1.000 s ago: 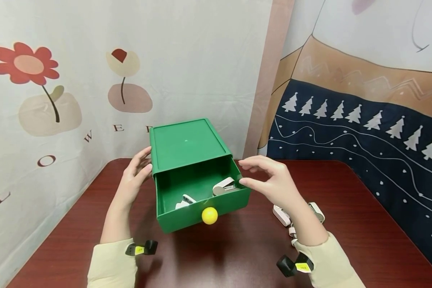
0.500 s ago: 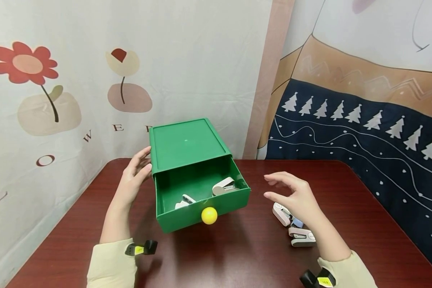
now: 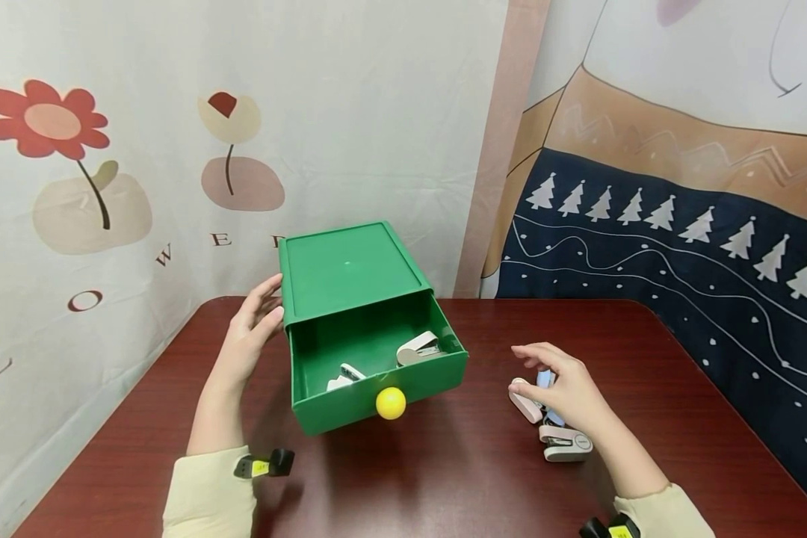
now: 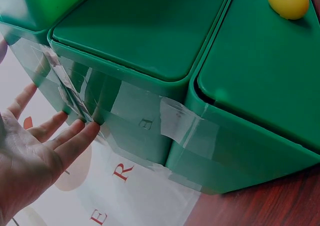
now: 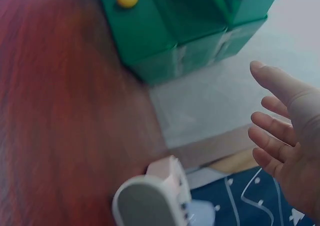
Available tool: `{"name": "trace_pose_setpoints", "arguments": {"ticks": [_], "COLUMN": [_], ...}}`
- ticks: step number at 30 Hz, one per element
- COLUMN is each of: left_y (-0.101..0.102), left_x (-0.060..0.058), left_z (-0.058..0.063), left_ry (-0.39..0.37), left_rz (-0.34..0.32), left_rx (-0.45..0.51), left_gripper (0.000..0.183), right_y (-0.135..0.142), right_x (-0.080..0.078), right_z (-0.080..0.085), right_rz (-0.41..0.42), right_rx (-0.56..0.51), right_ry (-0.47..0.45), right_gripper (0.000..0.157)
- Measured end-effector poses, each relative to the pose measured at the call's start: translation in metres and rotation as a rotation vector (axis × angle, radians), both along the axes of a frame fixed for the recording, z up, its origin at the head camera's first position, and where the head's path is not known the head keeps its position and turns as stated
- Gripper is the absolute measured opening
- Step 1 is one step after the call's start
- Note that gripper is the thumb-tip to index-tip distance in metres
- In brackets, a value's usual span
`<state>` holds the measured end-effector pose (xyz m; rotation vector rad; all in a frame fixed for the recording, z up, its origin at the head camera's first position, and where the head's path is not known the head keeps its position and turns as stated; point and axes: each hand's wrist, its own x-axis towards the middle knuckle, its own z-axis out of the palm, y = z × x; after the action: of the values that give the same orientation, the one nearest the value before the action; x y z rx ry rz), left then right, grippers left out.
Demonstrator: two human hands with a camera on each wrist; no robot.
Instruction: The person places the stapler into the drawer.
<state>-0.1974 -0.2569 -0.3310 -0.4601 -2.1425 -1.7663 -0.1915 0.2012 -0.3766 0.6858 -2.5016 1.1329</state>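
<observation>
A green drawer cabinet (image 3: 350,273) stands on the table with its top drawer (image 3: 336,415) pulled out and a round yellow knob (image 3: 391,403) on its front. Inside lie a beige stapler (image 3: 418,349) at the right and a white one, partly hidden by the drawer front. My left hand (image 3: 245,340) rests its extended fingertips against the cabinet's left side. To the right, my right hand (image 3: 568,388) hovers with spread, relaxed fingers and holds nothing. Around and below it are a pinkish stapler (image 3: 526,403), a partly covered blue stapler (image 3: 545,378) and a grey-and-white stapler (image 3: 566,446).
Clear tape (image 4: 185,121) runs along the cabinet's side, and lower drawers show in both wrist views. The reddish-brown table (image 3: 403,493) extends in front. Behind it hang a pale flower-printed cloth (image 3: 376,112) and a dark tree-patterned cloth (image 3: 645,254).
My right hand has moved right and down from beside the open drawer to the staplers on the table. My left hand and the cabinet have stayed in place.
</observation>
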Motion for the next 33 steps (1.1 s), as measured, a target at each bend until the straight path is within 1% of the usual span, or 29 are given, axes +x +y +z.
{"name": "trace_pose_setpoints", "arguments": {"ticks": [4, 8, 14, 18, 21, 29, 33], "left_y": [0.0, 0.0, 0.0, 0.0, 0.0, 0.0, 0.0], "left_x": [0.0, 0.0, 0.0, 0.0, 0.001, 0.002, 0.003], "left_z": [0.0, 0.0, 0.0, 0.0, 0.0, 0.001, 0.002], "left_ry": [0.0, -0.001, 0.001, 0.001, -0.001, -0.009, -0.01], "left_rz": [-0.002, -0.003, -0.012, -0.012, -0.011, 0.0, 0.004], "left_rx": [0.005, 0.007, 0.012, 0.012, 0.012, -0.005, -0.01], "left_gripper": [0.049, 0.049, 0.049, 0.049, 0.049, 0.049, 0.05], "right_y": [0.009, 0.015, 0.022, 0.024, 0.025, 0.026, 0.024], "right_x": [-0.003, -0.005, -0.009, -0.012, -0.013, -0.013, -0.014], "right_z": [-0.012, -0.021, -0.033, -0.039, -0.042, -0.046, -0.047], "right_rz": [-0.015, -0.017, -0.025, -0.012, -0.005, -0.024, -0.031], "right_rx": [0.047, 0.071, 0.128, 0.148, 0.151, 0.164, 0.205], "right_ry": [-0.055, -0.096, -0.125, -0.147, -0.156, -0.186, -0.171], "right_gripper": [0.05, 0.052, 0.058, 0.063, 0.064, 0.064, 0.063]}}
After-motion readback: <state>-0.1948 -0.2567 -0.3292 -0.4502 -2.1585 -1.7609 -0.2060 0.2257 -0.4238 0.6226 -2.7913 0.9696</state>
